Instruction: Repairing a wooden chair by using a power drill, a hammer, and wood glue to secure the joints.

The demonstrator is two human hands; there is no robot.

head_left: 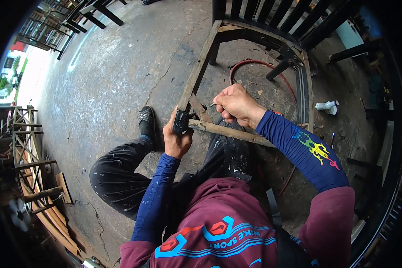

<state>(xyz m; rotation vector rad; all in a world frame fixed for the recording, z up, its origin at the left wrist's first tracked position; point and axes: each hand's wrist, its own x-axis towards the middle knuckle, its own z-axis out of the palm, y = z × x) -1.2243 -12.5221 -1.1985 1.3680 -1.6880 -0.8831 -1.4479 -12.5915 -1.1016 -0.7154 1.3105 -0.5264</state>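
Wooden chair frame [228,131], head view: was positioned in front of the person, above the concrete floor [120,67]. Left hand [177,139]: fingers were wrapped around its near-left corner, at a black block [181,122]. Right hand [237,105]: fingers pinched a small thin piece [213,105], seemingly metal, near the diagonal brace [200,108]. Red hose [250,61]: showed through the frame.

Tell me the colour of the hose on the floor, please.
The hose is red; the head view shows it.
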